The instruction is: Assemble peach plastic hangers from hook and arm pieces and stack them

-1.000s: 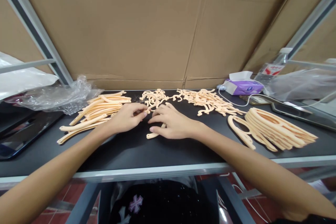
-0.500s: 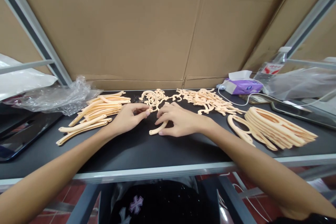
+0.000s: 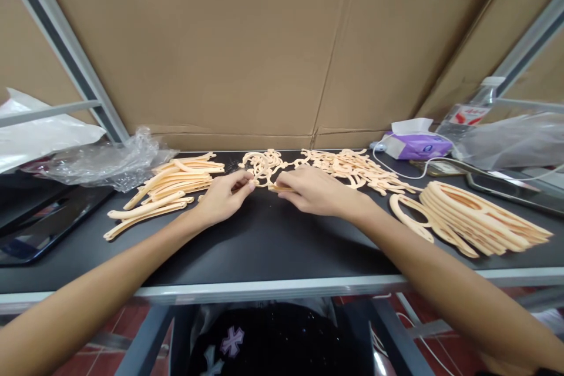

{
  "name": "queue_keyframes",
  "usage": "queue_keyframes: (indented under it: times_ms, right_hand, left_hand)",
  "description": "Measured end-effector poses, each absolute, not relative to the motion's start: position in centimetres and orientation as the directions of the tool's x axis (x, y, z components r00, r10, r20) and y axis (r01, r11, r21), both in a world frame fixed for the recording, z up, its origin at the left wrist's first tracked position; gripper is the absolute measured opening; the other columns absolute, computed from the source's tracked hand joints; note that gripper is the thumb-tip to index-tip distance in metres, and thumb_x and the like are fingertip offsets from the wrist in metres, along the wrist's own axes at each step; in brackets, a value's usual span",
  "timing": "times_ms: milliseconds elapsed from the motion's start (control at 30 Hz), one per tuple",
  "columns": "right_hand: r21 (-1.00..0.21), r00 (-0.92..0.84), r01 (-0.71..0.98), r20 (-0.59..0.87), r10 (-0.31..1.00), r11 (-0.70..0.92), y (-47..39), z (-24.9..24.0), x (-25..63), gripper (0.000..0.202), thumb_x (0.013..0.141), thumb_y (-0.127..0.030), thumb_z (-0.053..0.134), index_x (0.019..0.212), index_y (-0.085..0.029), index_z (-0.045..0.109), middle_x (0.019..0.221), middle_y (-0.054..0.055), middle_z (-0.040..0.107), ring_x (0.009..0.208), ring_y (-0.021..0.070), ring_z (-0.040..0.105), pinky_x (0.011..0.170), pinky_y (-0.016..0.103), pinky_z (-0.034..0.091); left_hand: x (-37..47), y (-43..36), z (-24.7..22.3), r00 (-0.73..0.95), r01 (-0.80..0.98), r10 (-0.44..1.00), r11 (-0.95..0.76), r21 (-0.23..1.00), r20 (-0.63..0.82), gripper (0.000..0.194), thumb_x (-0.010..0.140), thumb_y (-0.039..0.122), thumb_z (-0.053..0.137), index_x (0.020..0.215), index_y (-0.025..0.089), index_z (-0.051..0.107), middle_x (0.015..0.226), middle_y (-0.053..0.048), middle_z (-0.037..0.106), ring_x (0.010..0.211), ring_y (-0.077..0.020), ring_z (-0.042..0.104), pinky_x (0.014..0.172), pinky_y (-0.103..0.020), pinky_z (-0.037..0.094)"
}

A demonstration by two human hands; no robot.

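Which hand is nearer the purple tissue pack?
Right: the right hand is left of the purple tissue pack, while the left hand is farther left, beyond the right hand.

Left hand [image 3: 224, 197] and right hand [image 3: 317, 191]: bare, fingers slender. Left forearm [image 3: 110, 273] and right forearm [image 3: 423, 264]: bare, slim, smooth in outline. Garment [image 3: 282, 343]: black, scattered with small bright specks. Pink patch [image 3: 232, 341]: cross-shaped, arms flaring toward the ends, pale edging. Grey patch [image 3: 212, 362]: similar form, bluish tint, partly cut off by the lower frame edge. Sleeve [image 3: 484, 373]: dark, only a sliver visible at lower right; details indeterminate.
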State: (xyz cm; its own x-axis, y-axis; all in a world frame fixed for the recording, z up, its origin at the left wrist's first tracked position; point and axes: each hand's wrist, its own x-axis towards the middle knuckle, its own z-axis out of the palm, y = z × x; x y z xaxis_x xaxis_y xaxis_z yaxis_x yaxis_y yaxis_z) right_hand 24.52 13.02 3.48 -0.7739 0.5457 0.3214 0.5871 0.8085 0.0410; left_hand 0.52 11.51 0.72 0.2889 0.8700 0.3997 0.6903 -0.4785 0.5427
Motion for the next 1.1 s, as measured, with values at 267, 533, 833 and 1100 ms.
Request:
queue_keyframes:
  times_ms: [267,533,833,1100]
  right_hand:
    - [0.153,-0.7,0.699,0.344,0.626,0.698,12.6,3.5,24.1,0.018,0.1,-0.024,0.044,0.109,-0.02,0.06,0.097,0.01,0.07,0.076,0.021,0.062,0.06,0.03,0.029]
    - [0.23,-0.721,0.685,0.344,0.601,0.691,13.1,3.5,24.3,0.027,0.102,-0.033,0.043,0.106,-0.02,0.066,0.088,0.008,0.071,0.073,0.0193,0.06,0.063,0.032,0.025]
    - [0.391,-0.794,0.607,0.326,0.513,0.692,12.9,3.8,24.3,0.028,0.103,-0.028,0.042,0.102,-0.019,0.068,0.093,0.009,0.071,0.077,0.0182,0.057,0.077,0.035,0.023]
    - [0.449,-0.834,0.552,0.303,0.461,0.702,12.8,3.5,24.0,0.03,0.103,-0.024,0.038,0.102,-0.017,0.068,0.093,0.01,0.071,0.081,0.0198,0.058,0.078,0.035,0.024]
  left_hand:
    - [0.6,11.1,0.8,0.3,0.74,0.879,-0.46,0.491,0.37,0.038,0.099,0.049,0.041,0.121,0.023,0.057,0.078,0.001,0.069,0.064,-0.0163,0.06,0.063,-0.027,0.042]
    - [0.4,11.5,0.7,0.484,0.701,0.796,-0.601,0.384,0.364,0.035,0.101,0.043,0.037,0.089,0.019,0.059,0.077,0.0,0.064,0.07,-0.0156,0.059,0.068,-0.026,0.042]
    - [-0.6,12.2,1.0,0.655,0.671,0.679,-0.724,0.16,0.33,0.037,0.103,0.041,0.036,0.111,0.02,0.066,0.107,-0.007,0.07,0.098,-0.0222,0.06,0.091,-0.034,0.042]
    - [-1.0,12.3,1.3,0.702,0.653,0.655,-0.748,0.113,0.279,0.038,0.104,0.041,0.035,0.108,0.021,0.067,0.101,-0.007,0.066,0.095,-0.021,0.056,0.089,-0.034,0.04]
